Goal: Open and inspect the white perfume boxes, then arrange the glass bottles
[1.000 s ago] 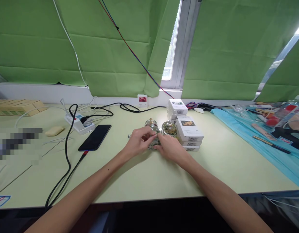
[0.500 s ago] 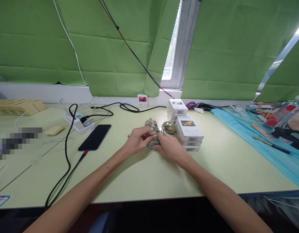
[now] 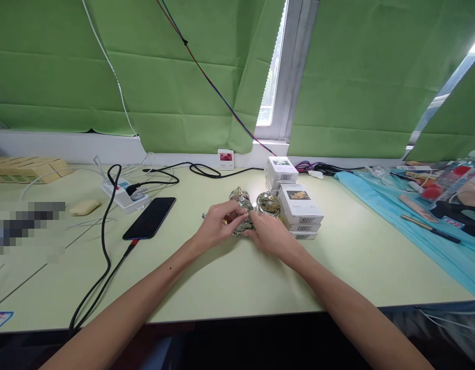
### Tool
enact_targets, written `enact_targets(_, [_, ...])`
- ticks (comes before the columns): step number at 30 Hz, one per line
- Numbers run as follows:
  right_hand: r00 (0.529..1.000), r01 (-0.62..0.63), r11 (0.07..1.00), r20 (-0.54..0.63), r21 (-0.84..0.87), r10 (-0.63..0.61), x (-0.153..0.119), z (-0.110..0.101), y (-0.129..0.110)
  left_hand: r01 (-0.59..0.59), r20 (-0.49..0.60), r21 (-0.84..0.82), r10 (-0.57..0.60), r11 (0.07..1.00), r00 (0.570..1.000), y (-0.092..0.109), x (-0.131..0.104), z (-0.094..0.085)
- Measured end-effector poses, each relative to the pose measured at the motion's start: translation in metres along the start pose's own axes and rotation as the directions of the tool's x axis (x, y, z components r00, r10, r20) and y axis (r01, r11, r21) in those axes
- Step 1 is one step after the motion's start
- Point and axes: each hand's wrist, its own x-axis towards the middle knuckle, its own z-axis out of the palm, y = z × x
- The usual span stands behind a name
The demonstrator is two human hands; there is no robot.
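My left hand [image 3: 221, 221] is closed in a pinch, thumb and forefinger together above a small shiny jar [image 3: 241, 227]. Whatever sits between those fingertips is too small to make out. Fingers curled, my right hand [image 3: 270, 233] grips the same jar from the right, its thumb low on the front. Both hands hide most of this jar. Just behind stands another shiny jar [image 3: 239, 194] with a gold knob on its lid. A third shiny jar [image 3: 268, 204], showing gold detail, is beyond my right knuckles.
Stacked white boxes [image 3: 301, 205] stand right of the jars, with more white boxes [image 3: 281, 169] behind. A black phone [image 3: 149, 218] on a cable and a white power strip [image 3: 127, 198] lie left. Blue plastic sheeting [image 3: 407, 226] with clutter covers the right side.
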Motion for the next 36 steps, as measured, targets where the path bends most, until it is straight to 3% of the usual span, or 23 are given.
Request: enact_targets(36, [1.0,0.001,1.0,0.009,0.004,-0.001,-0.0021,-0.0024,0.0014,-0.03,0.002,0.077,0.029,0.997,1.0,-0.0017,-0.0007,0.0027])
